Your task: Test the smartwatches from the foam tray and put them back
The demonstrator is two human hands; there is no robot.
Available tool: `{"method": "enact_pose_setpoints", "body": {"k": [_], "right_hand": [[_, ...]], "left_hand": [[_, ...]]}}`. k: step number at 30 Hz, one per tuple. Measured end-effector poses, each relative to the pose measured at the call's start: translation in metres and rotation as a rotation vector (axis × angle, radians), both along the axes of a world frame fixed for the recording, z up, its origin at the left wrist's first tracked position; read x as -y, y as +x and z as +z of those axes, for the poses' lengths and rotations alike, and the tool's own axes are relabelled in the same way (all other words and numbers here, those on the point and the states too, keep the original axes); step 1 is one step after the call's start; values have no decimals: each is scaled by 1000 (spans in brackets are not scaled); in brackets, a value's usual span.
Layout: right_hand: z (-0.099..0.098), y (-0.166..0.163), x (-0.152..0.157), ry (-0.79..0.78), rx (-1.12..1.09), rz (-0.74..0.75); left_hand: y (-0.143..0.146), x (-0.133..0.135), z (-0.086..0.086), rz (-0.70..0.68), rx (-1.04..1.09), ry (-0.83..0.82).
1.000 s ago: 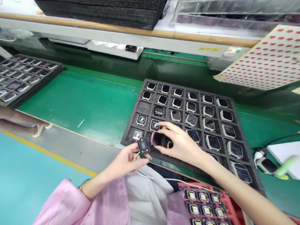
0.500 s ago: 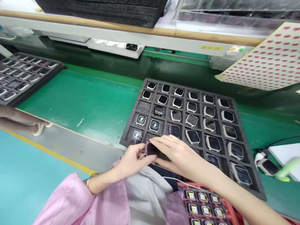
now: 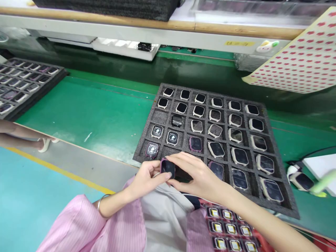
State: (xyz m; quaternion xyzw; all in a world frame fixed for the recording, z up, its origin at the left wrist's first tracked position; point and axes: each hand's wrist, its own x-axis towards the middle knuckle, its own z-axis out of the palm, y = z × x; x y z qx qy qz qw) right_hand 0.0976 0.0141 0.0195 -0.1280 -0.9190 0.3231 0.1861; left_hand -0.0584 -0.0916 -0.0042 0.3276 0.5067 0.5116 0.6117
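Note:
My left hand [image 3: 147,177] grips a purple-framed smartwatch [image 3: 167,167] with a dark screen, thumb on the lower part of the glass. A bit of white cable shows under it near my fingers. My right hand [image 3: 193,171] is curved round the watch's right side, fingertips at its top edge and thumb by its lower corner. Both hands are above the near edge of a grey foam tray [image 3: 159,116] of smartwatches. Close by in that tray lie a purple watch with a lit face [image 3: 152,149] and another purple watch with a dark screen [image 3: 195,144].
A red tray [image 3: 258,233] of small parts sits below my right forearm. Another watch tray [image 3: 52,79] lies at far left. On the right are a watch [image 3: 301,180] and a white box [image 3: 321,168]. A shelf edge [image 3: 173,24] crosses above; a dotted sheet [image 3: 296,59] hangs from it.
The watch has turned so that more of its dark screen shows, and my right fingers have opened slightly around it. The whole view has shifted a little.

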Motion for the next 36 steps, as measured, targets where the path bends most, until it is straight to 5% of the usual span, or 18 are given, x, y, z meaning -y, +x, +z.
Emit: {"method": "enact_pose_setpoints", "body": {"k": [20,36], "right_hand": [[-3,4,2,-135,3,34],[-6,4,3,-55,14,25]], "left_hand": [[-1,4,-8,0,-10,16],[-1,5,-10,-11,11,30]]}}
